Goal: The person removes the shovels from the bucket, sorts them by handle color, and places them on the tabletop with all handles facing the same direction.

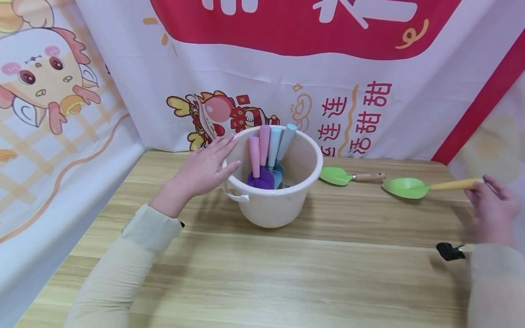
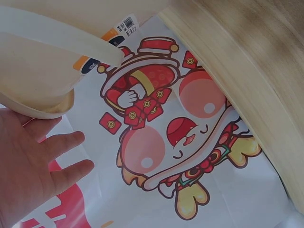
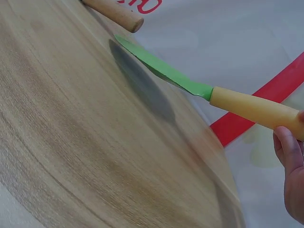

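Observation:
In the head view a white bucket (image 1: 271, 210) stands on the wooden table, with several small trowels inside, pink-handled (image 1: 255, 156) and blue-handled (image 1: 285, 143). My left hand (image 1: 208, 167) lies at the bucket's left rim with its fingers stretched out. The left wrist view has those fingers (image 2: 66, 142) by the rim (image 2: 42, 113). At the far right my right hand (image 1: 495, 206) grips the end of a yellow-handled garden trowel (image 1: 406, 187) with a green blade. In the right wrist view this trowel (image 3: 256, 108) is raised off the table, its shadow below it.
Another green trowel (image 1: 336, 175) with a brown wooden handle lies right of the bucket at the table's back edge. Printed cloth (image 1: 257, 67) hangs behind the table (image 1: 284, 280) and along its sides. A small black object (image 1: 450, 251) sits by the right wrist.

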{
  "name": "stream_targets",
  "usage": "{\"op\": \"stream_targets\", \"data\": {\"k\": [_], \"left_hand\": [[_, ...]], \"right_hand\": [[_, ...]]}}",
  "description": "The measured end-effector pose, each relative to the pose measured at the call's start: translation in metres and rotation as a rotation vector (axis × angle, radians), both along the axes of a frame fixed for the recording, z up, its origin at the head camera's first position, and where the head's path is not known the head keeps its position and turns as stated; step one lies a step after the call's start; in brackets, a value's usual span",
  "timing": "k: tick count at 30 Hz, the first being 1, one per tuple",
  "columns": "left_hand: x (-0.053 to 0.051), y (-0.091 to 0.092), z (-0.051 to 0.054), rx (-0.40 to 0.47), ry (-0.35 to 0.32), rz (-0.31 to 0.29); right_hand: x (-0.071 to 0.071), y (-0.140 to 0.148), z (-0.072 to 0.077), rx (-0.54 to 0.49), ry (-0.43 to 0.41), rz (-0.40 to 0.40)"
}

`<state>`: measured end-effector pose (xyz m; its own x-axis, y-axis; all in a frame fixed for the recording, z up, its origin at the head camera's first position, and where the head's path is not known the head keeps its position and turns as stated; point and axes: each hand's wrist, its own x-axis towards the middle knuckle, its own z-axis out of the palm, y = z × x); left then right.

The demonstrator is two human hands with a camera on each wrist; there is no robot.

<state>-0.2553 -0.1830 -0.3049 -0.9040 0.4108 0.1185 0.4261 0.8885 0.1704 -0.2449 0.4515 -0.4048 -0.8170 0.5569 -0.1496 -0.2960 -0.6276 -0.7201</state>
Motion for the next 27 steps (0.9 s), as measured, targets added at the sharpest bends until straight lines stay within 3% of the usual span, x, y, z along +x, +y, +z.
{"op": "stream_targets", "data": {"k": [15,27], "left_hand": [[-0.001,0.000,0.000,-0.006,-0.002,-0.001],[-0.001,0.000,0.000,0.002,-0.007,0.000]], "right_hand": [[-0.012,-0.001,-0.012,-0.039,-0.131,-0.064],[-0.020,0.001,-0.013,-0.103,-0.127,-0.037]]}}
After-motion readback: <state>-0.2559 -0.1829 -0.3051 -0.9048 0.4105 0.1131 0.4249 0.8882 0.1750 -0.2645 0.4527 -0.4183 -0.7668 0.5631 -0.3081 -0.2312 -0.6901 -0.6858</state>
